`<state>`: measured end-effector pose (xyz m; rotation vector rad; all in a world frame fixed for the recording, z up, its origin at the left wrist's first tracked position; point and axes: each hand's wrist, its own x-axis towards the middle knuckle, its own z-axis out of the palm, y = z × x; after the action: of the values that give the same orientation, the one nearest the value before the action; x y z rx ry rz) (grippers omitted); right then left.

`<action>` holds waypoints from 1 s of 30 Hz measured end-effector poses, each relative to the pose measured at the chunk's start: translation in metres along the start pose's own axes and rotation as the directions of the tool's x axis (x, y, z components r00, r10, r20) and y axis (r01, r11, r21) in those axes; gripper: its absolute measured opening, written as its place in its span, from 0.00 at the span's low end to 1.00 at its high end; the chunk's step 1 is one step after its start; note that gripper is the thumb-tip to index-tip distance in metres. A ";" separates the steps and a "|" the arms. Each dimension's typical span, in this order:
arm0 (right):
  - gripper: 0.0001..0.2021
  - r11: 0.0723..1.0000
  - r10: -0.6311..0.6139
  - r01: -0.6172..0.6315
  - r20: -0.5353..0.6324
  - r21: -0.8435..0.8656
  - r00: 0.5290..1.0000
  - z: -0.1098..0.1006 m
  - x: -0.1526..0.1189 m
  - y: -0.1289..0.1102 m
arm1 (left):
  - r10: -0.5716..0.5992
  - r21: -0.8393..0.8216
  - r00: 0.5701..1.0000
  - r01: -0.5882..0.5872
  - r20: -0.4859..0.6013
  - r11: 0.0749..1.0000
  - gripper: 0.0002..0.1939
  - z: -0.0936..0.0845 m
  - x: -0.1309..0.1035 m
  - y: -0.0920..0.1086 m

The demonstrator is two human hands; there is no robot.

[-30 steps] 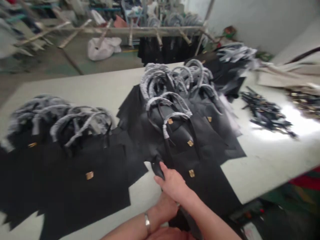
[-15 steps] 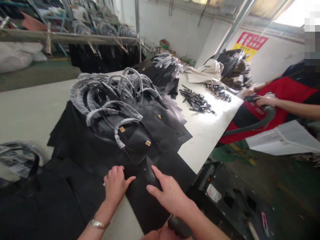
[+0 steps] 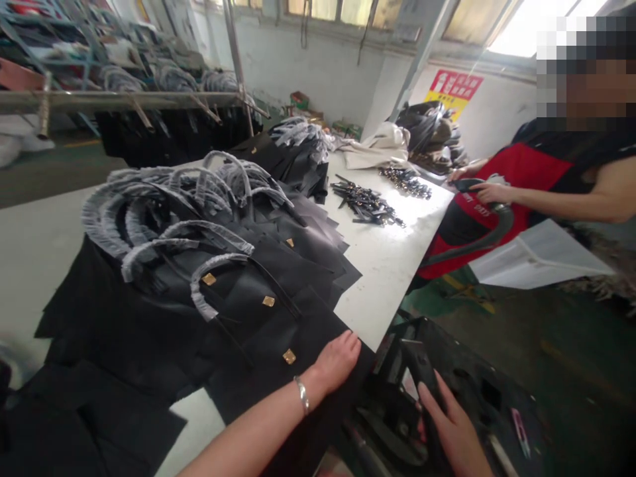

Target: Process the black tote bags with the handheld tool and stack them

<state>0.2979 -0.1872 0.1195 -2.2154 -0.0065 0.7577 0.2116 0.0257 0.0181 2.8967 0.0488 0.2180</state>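
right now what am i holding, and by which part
The right hand holds a black tool behind its far end; the left hand rests on a black panel.

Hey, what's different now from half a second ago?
The left hand went from the left side of the near black panel to its right edge. The right hand moved right, off the panel, toward the black box, still holding its dark tool. The view swung slightly right. The white-wrapped handles stayed put.

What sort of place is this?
Likely a bag-making workshop: black panels with wrapped handles and gold-coloured tags overlap on a worktable, near a pile of small straps; similar pieces hang from a rack behind.
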 end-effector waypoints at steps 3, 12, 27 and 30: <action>0.44 0.995 0.051 -0.051 0.000 0.083 0.999 -0.005 -0.004 0.020 | 0.179 0.107 0.982 -0.185 0.067 0.977 0.08 0.009 0.030 -0.002; 0.45 0.993 0.093 -0.095 0.030 0.064 0.995 -0.007 0.010 0.056 | 0.437 0.154 0.870 -0.475 0.229 0.866 0.14 0.017 0.047 -0.003; 0.44 0.999 0.034 -0.028 0.237 -0.028 0.971 0.018 0.031 0.034 | -0.115 0.132 0.966 0.086 0.233 0.987 0.10 -0.012 0.050 -0.034; 0.43 1.000 0.012 -0.005 0.355 -0.021 0.935 0.021 0.034 0.029 | -0.285 0.073 0.954 0.279 0.090 0.958 0.10 -0.018 0.021 -0.031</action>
<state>0.3083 -0.1853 0.0710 -2.0689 -0.1847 1.1581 0.2292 0.0609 0.0311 2.9085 0.4552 0.0201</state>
